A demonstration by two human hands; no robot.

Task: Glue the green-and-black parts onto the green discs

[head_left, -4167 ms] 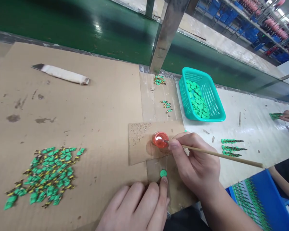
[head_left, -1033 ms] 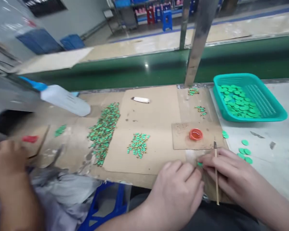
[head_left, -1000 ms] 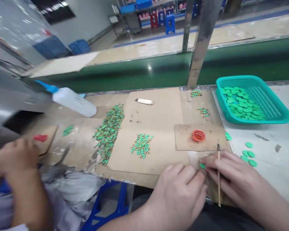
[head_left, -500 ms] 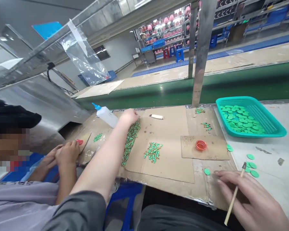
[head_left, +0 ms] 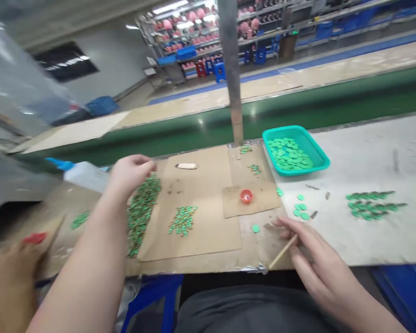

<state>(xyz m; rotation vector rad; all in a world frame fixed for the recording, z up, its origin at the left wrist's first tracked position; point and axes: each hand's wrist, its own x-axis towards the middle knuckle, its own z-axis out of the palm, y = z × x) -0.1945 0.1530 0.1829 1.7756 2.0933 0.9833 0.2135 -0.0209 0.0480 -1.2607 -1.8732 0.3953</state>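
My left hand (head_left: pixel 131 175) is above the far end of a long pile of small green-and-gold pieces (head_left: pixel 142 210). Its fingertips are pressed together, and whatever they pinch is too small to make out. A smaller group of the same pieces (head_left: pixel 183 221) lies on the cardboard sheet (head_left: pixel 208 231). Low on the right, my right hand (head_left: pixel 314 252) grips a thin wooden stick (head_left: pixel 283 252) with a dark tip. Close to that hand are one green disc (head_left: pixel 255 228) and several loose green discs (head_left: pixel 301 207). A red cap-like dish (head_left: pixel 246 196) sits on a small cardboard piece (head_left: pixel 232 208).
A teal basket (head_left: pixel 322 159) holds green discs at the back right. Rows of green pieces (head_left: pixel 370 203) lie far right. A white squeeze bottle (head_left: pixel 86 175) lies tilted behind my left forearm. A metal post (head_left: pixel 233 74) rises behind the table. A co-worker's hand (head_left: pixel 12 273) is at the left.
The view has swung to the right, bringing rows of green pieces into sight. My left hand has lifted slightly off the pile; my right hand still holds the stick.
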